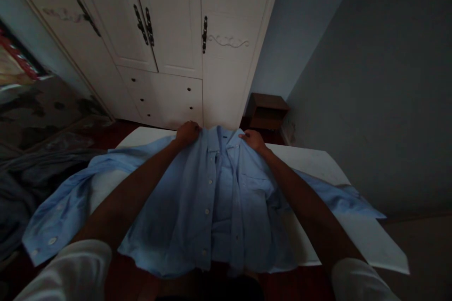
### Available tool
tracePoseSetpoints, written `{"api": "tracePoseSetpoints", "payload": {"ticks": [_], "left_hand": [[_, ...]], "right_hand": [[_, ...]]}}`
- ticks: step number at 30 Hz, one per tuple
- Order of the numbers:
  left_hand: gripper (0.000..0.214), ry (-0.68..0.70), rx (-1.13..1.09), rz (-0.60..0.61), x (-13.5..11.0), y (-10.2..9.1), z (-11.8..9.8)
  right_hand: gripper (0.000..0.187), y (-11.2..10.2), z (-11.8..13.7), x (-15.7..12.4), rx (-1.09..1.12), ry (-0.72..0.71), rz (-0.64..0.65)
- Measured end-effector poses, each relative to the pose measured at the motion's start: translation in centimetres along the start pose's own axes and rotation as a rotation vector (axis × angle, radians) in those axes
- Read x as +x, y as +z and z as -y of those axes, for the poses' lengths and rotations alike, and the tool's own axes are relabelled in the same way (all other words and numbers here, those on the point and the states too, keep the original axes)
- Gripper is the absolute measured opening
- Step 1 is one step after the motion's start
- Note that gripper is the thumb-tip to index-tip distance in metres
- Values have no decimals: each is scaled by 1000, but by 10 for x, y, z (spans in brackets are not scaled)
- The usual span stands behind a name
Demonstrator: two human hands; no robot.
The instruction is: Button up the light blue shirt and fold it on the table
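A light blue button-up shirt (187, 197) lies spread over a white table (310, 155), its collar at the far edge and its hem hanging over the near edge. The front is unbuttoned, with a gap down the middle. My left hand (188, 133) grips the shirt at the shoulder left of the collar, fingers closed on the cloth. On the other side of the collar, my right hand (253, 139) pinches the cloth at the opposite shoulder. One sleeve trails off the table at the left; the other stretches across it to the right, partly behind my forearm.
Beyond the table stands a white wardrobe (169, 23) with dark handles and small drawers. A small brown open cabinet (269, 110) sits in the far corner. Dark grey cloth (28, 188) is heaped at the left. A grey wall (381, 89) rises on the right.
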State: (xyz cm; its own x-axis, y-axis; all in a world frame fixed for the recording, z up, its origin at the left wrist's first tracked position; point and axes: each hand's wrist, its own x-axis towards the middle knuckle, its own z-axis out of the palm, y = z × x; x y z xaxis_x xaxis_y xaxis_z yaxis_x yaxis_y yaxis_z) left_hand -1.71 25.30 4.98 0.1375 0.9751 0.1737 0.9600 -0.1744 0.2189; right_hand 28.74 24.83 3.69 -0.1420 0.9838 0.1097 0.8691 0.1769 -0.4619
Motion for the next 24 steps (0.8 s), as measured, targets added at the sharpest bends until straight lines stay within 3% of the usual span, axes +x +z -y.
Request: {"api": "tracePoseSetpoints", "payload": {"ticks": [7,13,18,21,24], "left_hand": [[44,-183,80,-78,26,16,-4],[33,-116,102,-89,25,32,-10],[38,-54,69,-163,13,21,-22],[42,186,18,-125,10,13,-29],[55,518,23,68,11,9,-31]], "right_hand": [[37,15,6,32,-125,92,-1],[44,33,5,26,-213,107,-13],[44,32,8,13,-238,6,-114],[43,29,13,4,-240,-115,-151],[46,28,18,-3,-236,-303,-104]]}}
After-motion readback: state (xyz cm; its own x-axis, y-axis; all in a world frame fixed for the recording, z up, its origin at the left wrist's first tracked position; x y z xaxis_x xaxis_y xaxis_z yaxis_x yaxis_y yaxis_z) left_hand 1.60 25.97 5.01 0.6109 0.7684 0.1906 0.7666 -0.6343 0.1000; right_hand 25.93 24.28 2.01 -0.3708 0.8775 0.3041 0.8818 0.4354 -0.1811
